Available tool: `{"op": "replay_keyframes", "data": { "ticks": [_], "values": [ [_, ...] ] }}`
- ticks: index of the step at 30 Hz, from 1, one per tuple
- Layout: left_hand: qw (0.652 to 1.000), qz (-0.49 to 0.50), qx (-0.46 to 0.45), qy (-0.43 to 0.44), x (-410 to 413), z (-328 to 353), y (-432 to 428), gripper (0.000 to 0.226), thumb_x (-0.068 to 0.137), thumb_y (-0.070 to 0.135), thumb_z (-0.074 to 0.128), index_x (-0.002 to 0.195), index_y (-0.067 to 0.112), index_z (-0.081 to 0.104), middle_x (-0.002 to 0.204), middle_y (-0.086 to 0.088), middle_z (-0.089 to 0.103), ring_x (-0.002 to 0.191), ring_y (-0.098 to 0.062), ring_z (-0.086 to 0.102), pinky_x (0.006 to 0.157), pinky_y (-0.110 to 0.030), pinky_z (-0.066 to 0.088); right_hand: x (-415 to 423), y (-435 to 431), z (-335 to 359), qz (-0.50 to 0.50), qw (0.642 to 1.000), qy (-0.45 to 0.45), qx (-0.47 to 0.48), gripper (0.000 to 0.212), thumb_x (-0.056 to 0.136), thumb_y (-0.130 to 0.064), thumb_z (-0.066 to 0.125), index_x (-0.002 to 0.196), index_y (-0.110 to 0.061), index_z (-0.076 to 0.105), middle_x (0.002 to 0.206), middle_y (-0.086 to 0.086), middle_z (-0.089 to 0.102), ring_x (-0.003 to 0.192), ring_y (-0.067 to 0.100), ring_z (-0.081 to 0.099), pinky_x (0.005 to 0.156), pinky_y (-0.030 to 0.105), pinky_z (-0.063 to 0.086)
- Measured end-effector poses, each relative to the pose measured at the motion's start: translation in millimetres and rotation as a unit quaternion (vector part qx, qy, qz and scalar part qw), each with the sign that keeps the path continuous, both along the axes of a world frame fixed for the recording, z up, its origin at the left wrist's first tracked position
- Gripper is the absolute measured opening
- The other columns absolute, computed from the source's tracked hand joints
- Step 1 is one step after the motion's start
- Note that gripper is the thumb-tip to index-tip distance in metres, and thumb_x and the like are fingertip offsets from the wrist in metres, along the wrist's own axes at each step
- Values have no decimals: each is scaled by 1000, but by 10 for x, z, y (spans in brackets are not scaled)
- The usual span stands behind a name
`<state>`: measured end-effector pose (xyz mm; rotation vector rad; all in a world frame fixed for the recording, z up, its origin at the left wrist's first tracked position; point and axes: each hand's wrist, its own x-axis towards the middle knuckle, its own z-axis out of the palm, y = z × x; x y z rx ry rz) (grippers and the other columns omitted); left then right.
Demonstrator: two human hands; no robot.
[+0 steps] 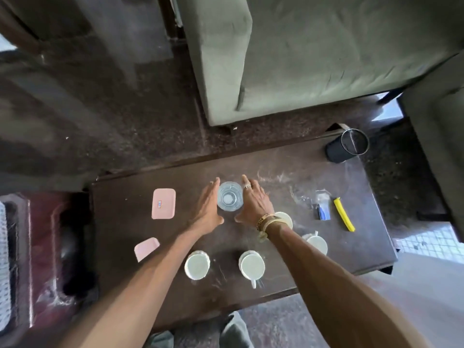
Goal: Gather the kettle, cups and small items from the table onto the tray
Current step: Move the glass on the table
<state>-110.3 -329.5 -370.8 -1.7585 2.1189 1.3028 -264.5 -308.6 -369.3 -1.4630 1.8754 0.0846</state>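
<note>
A clear glass (230, 199) stands upright near the middle of the dark brown table (326, 182). My left hand (209, 207) flanks it on the left and my right hand (254, 202) on the right, fingers straight beside the glass; contact is unclear. Several white cups stand nearer me: one (197, 264) at front left, one (252, 264) with a handle at front centre, one (316, 243) to the right, and one (285, 219) partly hidden behind my right wrist. No tray or kettle shows.
A pink box (163, 203) and a pink lid (146, 248) lie at left. A yellow stick (344, 214) and a blue lighter (323, 212) lie at right. A black mesh cup (347, 146) stands at the far right corner. A grey sofa (313, 54) stands beyond.
</note>
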Motion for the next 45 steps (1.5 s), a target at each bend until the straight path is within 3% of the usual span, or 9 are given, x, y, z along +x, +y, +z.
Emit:
{"op": "replay_keyframes", "data": {
  "ticks": [4, 8, 12, 17, 21, 29, 41, 45],
  "values": [
    [1000, 12, 11, -3, -61, -122, 3, 107, 75, 9, 80, 159, 17, 13, 164, -1, 25, 152, -16, 18, 116, -23, 17, 44, -22, -76, -12, 999, -42, -5, 108, 66, -15, 84, 154, -9, 21, 147, 12, 37, 134, 34, 47, 110, 39, 42],
    [999, 44, 1, -11, -111, -170, -26, 108, 71, 19, 84, 158, 20, 19, 157, -3, 37, 146, -19, 30, 110, -27, 29, 76, -40, -124, -41, 997, -60, -16, 109, 70, -39, 84, 155, -9, 22, 151, 13, 39, 136, 33, 46, 111, 40, 38],
    [998, 60, -11, -4, -142, -228, -50, 107, 70, 23, 88, 156, 15, 25, 152, -5, 44, 143, -18, 34, 104, -18, 23, 89, -38, -162, -46, 998, -46, -23, 104, 73, -43, 83, 155, -14, 25, 153, 10, 40, 138, 30, 44, 112, 39, 39],
    [999, 49, -23, 0, -148, -283, -37, 109, 70, 23, 89, 157, 14, 23, 156, -5, 42, 144, -19, 36, 111, -24, 29, 101, -16, -196, -45, 998, -34, -32, 102, 75, -41, 81, 154, -14, 24, 152, 11, 40, 135, 31, 46, 113, 39, 39],
    [998, 36, -45, 5, -133, -314, -47, 107, 69, 21, 89, 157, 20, 27, 153, -2, 45, 140, -19, 42, 107, -27, 35, 111, 0, -250, -34, 998, -22, -41, 101, 76, -36, 80, 156, -16, 21, 148, 10, 40, 132, 32, 46, 111, 40, 41],
    [997, -6, -76, 14, -181, -257, -180, 97, 66, 27, 90, 150, 23, 40, 146, 1, 54, 133, -18, 51, 105, -23, 37, -60, -7, -247, -38, 996, -13, -81, 94, 62, -41, 86, 141, -21, 41, 129, 4, 54, 119, 28, 58, 100, 41, 48],
    [991, -43, -122, 28, -990, -194, -581, 93, 67, 24, 89, 147, 25, 42, 136, -7, 61, 125, -27, 56, 95, -33, 44, -823, -292, -145, -77, 988, 29, -128, 96, 61, -45, 88, 142, -20, 42, 130, 4, 54, 116, 28, 60, 96, 42, 49],
    [991, -50, -119, 41, -1205, -267, -700, 94, 65, 23, 90, 147, 23, 43, 139, -7, 60, 128, -27, 55, 99, -34, 44, -1013, -387, -169, -85, 988, 37, -122, 96, 62, -48, 88, 142, -22, 42, 131, 4, 53, 118, 28, 59, 95, 44, 49]
  ]
}}
